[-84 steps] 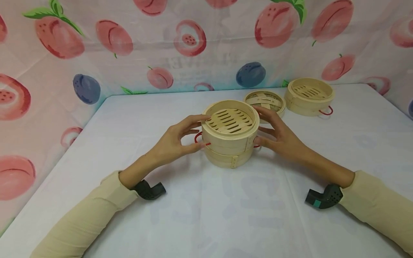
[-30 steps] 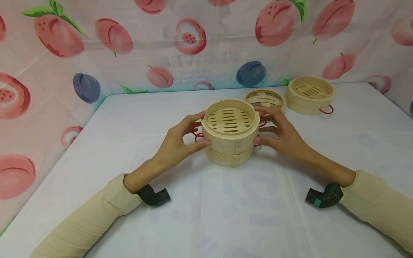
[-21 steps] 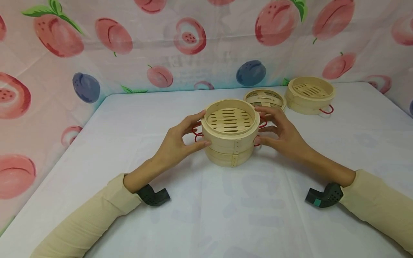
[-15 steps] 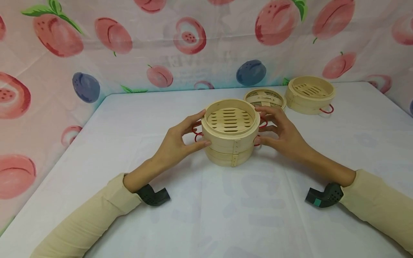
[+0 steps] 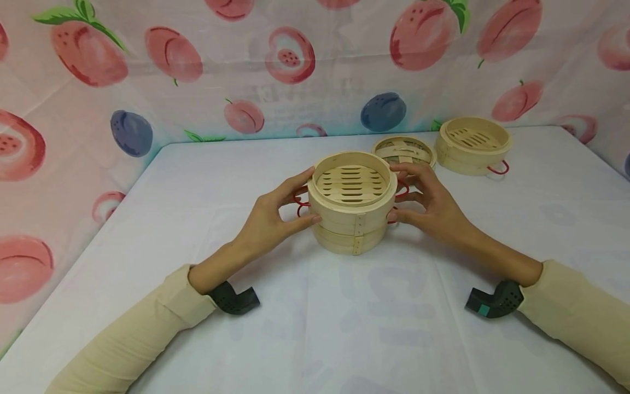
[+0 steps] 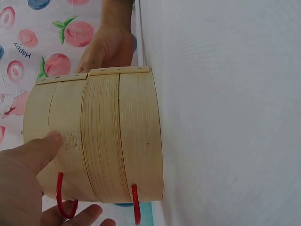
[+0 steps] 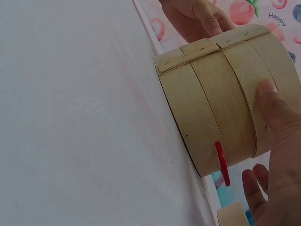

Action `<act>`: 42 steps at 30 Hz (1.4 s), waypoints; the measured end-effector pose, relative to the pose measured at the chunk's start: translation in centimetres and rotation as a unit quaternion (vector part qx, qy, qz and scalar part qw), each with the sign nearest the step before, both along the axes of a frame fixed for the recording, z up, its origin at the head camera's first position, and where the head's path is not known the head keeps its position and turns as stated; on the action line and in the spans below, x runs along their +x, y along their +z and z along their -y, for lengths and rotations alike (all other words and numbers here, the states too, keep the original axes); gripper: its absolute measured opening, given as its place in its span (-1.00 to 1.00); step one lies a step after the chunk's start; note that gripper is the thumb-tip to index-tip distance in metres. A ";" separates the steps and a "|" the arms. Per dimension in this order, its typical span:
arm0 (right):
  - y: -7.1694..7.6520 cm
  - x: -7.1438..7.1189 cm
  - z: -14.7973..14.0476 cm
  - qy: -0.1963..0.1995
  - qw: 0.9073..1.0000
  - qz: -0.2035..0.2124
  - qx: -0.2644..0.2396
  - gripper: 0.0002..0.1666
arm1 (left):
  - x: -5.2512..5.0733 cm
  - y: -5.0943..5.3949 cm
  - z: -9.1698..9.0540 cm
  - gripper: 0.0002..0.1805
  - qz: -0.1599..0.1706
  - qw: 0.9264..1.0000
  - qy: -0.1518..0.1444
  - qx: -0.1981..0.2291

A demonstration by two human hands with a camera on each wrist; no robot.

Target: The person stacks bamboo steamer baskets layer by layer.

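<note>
A steamer (image 5: pixel 473 157) with a slotted floor and a red handle stands at the back right of the white cloth (image 5: pixel 305 334). Just beside it sits what looks like a lid (image 5: pixel 404 150), partly hidden. The backdrop (image 5: pixel 339 60) bears peaches, blue fruit and, in both wrist views, "Happy".

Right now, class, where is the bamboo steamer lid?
In the head view, the lid sits right of centre near the far edge of the table, just beyond the right hand, between the stacked baskets and the lone basket.
</note>
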State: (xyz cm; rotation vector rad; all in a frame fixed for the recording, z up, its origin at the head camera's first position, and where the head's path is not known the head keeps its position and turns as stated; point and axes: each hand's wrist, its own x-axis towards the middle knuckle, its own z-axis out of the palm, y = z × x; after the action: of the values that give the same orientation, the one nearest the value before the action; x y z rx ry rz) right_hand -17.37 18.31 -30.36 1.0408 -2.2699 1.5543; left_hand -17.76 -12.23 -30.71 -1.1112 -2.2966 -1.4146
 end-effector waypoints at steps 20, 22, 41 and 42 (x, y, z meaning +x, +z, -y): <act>-1.9 -1.5 -0.7 0.001 1.000 0.003 -0.005 0.04 | 1.7 1.3 -0.9 -0.15 0.008 1.000 -0.001 0.021; -2.1 -1.7 -0.8 0.003 1.000 0.004 -0.008 0.05 | 2.1 1.7 -1.1 -0.16 0.011 1.000 0.000 0.022; -2.0 -1.3 -0.8 -0.006 0.999 0.016 -0.028 -0.19 | 1.7 0.4 -1.0 -0.19 0.103 0.990 -0.018 0.091; -2.0 -1.3 -0.8 -0.010 0.999 0.020 -0.031 -0.23 | 1.5 0.1 -1.0 -0.19 0.101 0.990 -0.019 0.093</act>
State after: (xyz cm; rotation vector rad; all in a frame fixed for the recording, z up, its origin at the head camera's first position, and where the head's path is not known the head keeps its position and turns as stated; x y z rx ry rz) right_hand -18.68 19.11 -32.35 0.9754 -2.2345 1.6413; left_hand -16.26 -11.28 -30.64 -1.0021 -2.2249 -1.7886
